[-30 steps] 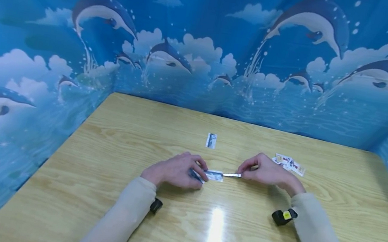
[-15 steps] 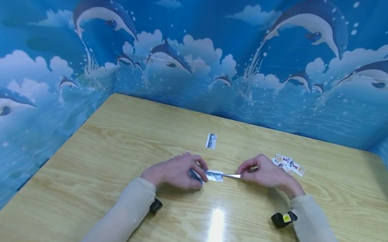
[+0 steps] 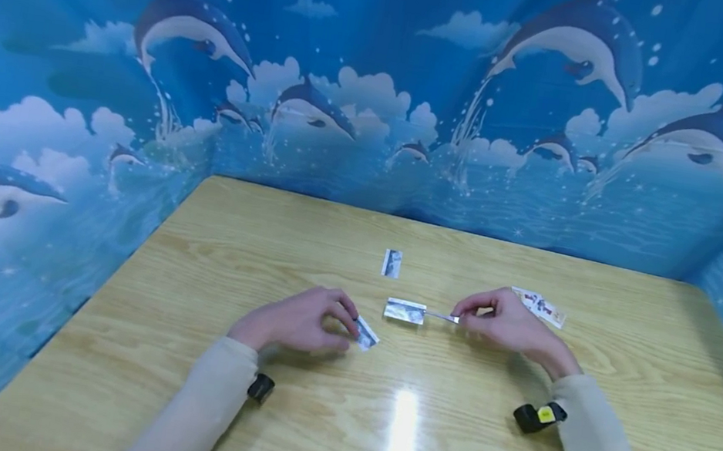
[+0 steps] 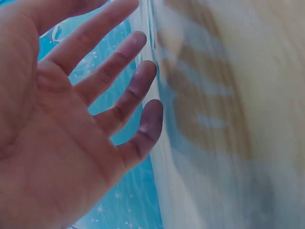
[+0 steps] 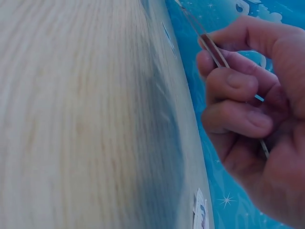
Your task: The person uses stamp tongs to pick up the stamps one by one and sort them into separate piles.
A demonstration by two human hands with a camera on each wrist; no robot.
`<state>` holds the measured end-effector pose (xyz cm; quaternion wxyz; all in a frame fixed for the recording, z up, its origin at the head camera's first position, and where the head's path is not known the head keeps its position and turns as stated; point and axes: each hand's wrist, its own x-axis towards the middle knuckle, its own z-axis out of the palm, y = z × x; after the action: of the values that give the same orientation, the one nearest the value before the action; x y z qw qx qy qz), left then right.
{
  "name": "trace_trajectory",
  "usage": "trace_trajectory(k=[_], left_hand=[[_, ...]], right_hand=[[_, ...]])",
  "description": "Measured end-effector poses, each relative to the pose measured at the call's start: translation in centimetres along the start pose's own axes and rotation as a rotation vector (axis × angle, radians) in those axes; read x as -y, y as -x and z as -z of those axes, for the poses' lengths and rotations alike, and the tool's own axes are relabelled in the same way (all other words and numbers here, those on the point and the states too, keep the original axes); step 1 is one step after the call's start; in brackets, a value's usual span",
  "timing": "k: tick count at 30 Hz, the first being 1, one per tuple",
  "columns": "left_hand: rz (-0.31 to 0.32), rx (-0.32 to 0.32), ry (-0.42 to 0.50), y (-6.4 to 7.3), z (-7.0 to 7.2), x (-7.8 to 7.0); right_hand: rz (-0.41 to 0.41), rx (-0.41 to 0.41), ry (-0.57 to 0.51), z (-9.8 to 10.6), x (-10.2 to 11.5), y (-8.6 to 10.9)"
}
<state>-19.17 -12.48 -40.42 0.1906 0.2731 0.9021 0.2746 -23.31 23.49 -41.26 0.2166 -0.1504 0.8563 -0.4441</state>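
My right hand [image 3: 511, 324] pinches a pair of tweezers [image 5: 217, 52]; the right wrist view shows both slim arms between thumb and fingers. At their tips is a small grey-and-white printed card [image 3: 404, 311], seen in the head view. To its left, my left hand [image 3: 302, 318] has its fingers spread, as the left wrist view shows. Another similar card [image 3: 367, 334] appears at the left fingertips; whether they touch it cannot be made out. A third card [image 3: 392, 263] lies upright farther back on the table.
Several overlapping cards with coloured figures [image 3: 548, 310] lie behind the right hand. The wooden table [image 3: 247, 240] meets a blue dolphin-print curtain [image 3: 341, 176] at the back and sides. A bright light reflection [image 3: 401, 442] crosses the table's front.
The left hand has drawn back leftward, uncovering the card by its fingertips. The card at the tweezers has shifted slightly away from me, along with the right hand, and shows whole.
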Motion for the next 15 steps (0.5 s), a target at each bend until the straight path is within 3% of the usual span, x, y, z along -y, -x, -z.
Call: trace_trajectory(k=[5,15], left_hand=[[0.008,0.012,0.003,0.6,-0.2,0.1],[0.004,0.006,-0.033,0.3,-0.3,-0.2]], right_hand=[[0.002,-0.075,-0.024,-0.3,0.1,-0.2],[-0.019,-0.254,-0.047,-1.4,1.0,-1.4]])
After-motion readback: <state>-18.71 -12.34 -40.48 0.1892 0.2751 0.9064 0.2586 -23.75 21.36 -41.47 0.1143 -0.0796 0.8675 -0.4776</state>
